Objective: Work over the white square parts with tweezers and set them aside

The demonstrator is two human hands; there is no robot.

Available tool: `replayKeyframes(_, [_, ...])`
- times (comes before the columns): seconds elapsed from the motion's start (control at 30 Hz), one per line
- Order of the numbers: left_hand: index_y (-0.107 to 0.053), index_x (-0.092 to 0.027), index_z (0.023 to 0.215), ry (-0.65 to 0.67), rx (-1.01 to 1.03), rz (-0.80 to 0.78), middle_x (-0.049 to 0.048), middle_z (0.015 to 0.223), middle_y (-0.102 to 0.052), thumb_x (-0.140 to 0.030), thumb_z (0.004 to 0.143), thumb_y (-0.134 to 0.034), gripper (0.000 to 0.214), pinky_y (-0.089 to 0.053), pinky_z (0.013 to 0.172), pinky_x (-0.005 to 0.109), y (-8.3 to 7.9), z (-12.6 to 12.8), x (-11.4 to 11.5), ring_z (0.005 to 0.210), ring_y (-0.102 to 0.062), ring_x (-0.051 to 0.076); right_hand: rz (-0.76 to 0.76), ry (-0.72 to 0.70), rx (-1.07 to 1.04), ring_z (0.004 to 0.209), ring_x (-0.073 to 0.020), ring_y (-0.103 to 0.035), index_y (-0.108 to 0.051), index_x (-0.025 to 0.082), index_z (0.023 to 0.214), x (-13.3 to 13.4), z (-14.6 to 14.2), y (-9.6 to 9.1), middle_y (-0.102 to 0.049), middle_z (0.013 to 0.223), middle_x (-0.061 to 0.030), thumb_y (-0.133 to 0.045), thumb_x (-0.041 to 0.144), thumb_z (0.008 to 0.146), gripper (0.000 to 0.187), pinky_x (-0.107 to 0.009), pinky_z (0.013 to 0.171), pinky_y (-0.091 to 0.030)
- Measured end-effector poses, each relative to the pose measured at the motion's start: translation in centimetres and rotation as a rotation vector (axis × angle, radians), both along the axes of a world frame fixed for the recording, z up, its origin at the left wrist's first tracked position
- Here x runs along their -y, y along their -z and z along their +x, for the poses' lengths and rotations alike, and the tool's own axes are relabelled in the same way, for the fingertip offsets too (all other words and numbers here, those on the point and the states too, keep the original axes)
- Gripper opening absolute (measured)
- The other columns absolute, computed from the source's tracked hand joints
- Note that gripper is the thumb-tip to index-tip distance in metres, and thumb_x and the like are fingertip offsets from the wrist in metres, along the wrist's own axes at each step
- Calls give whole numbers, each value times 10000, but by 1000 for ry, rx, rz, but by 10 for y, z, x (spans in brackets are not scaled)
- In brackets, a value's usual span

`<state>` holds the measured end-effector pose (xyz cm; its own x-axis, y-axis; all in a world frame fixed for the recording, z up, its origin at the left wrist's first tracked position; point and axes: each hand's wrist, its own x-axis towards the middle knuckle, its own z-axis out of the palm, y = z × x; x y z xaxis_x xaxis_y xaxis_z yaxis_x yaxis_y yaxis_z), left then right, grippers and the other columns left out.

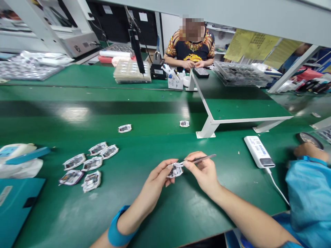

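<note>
My left hand (158,175) pinches a small white circuit part (175,170) just above the green table (144,213). My right hand (204,170) is closed round metal tweezers (200,159), whose tip touches the top of that part. The two hands meet at the centre of the view, near the table's front edge. Several similar white parts (88,163) lie in a loose group on the table to the left.
Two single parts (124,128) (184,123) lie farther back. A white power strip (259,152) with a cable is to the right, beside a co-worker's blue sleeve (309,196). A raised shelf (232,103) stands behind. Another person (191,48) sits opposite. Trays (132,71) line the back.
</note>
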<state>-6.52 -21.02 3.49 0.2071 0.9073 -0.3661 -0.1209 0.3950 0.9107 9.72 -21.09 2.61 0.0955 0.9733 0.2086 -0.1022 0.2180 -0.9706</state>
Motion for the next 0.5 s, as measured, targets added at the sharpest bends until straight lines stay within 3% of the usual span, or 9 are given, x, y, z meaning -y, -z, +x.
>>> replayKeyframes(0.1, [-651, -122, 1090, 26, 37, -24, 14, 681, -613, -422, 834, -591, 399, -354, 530, 247, -2, -2, 1, 595, -505, 138, -74, -67, -54, 731, -153, -659, -667, 237, 812, -2, 1, 1, -701, 785, 7, -748, 239, 778, 88, -288, 706, -519])
replayKeyframes(0.3, [-678, -136, 1057, 64, 7, 2, 17, 717, -613, -395, 855, -577, 344, -362, 563, 252, -3, -1, 2, 607, -493, 130, -130, -115, 30, 737, -163, -655, -680, 223, 787, -3, 2, 1, -709, 778, 0, -765, 275, 763, 102, -294, 711, -509])
replayKeyframes(0.5, [-663, -142, 1070, 87, -17, 9, 5, 706, -593, -383, 865, -559, 333, -355, 565, 254, -2, -2, 2, 611, -485, 130, -256, -171, -101, 595, -137, -621, -655, 213, 750, -7, 2, -1, -667, 657, 31, -787, 336, 726, 182, -276, 622, -499])
